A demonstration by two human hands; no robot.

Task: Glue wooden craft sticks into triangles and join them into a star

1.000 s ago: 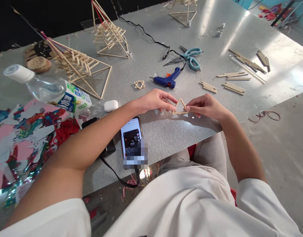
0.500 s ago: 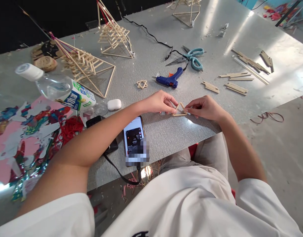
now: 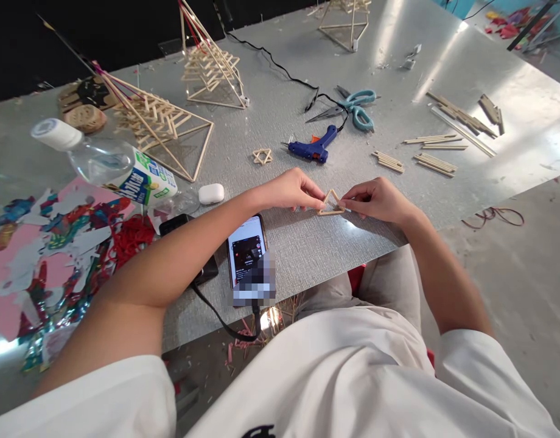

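Observation:
A small triangle of thin wooden sticks (image 3: 331,212) is pinched between my two hands near the table's front edge. My left hand (image 3: 296,190) has its fingertips closed on the triangle's left side. On the opposite side, my right hand (image 3: 377,199) grips it with thumb and fingers; part of that side is hidden by the fingers. Just beyond my hands lie a blue hot glue gun (image 3: 314,148) and a small six-pointed stick star (image 3: 262,156). Short wooden sticks (image 3: 388,162) lie beyond my right hand.
Scissors (image 3: 362,109) lie behind the glue gun. More sticks (image 3: 462,115) are at the right. Stick-built pyramid frames (image 3: 202,149) stand at the back left. A plastic bottle (image 3: 106,161), an earbud case (image 3: 211,194) and a lit phone (image 3: 246,249) are near my left arm.
My left fingertips have shifted very slightly at the triangle's left side. Both hands keep hold of it, and the other things stay where they were.

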